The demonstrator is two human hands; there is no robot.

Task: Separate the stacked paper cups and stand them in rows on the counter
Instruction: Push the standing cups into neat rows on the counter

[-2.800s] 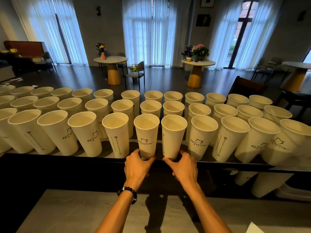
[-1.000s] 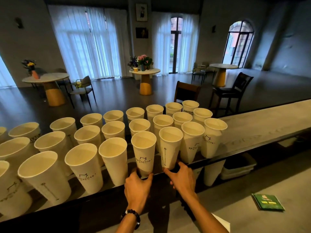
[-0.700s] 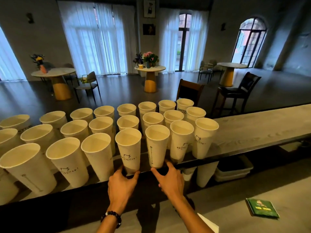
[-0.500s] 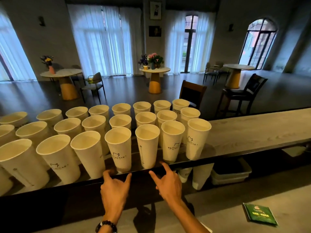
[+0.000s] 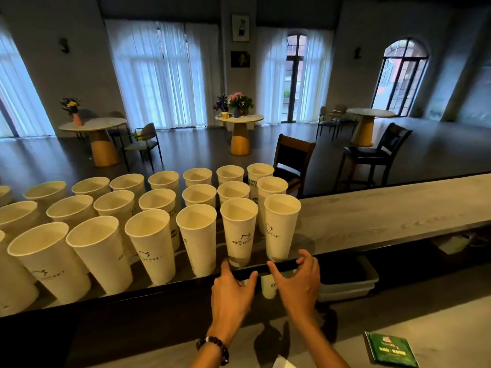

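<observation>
Both hands shifted right: left hand, right hand, unladen.

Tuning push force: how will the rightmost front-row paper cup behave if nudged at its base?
The rightmost front-row cup looks tall, narrow-based and empty, so probably very light and apt to tip or skate rather than slide steadily. Its thin paper wall likely dents under a squeeze. It stands near the counter front edge, so a nudge toward the right hand might drop it.

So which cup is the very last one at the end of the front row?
The cup at the right end of the front row, just above the right hand. Bare counter is on its right; every other front-row cup has cups on both sides.
</observation>
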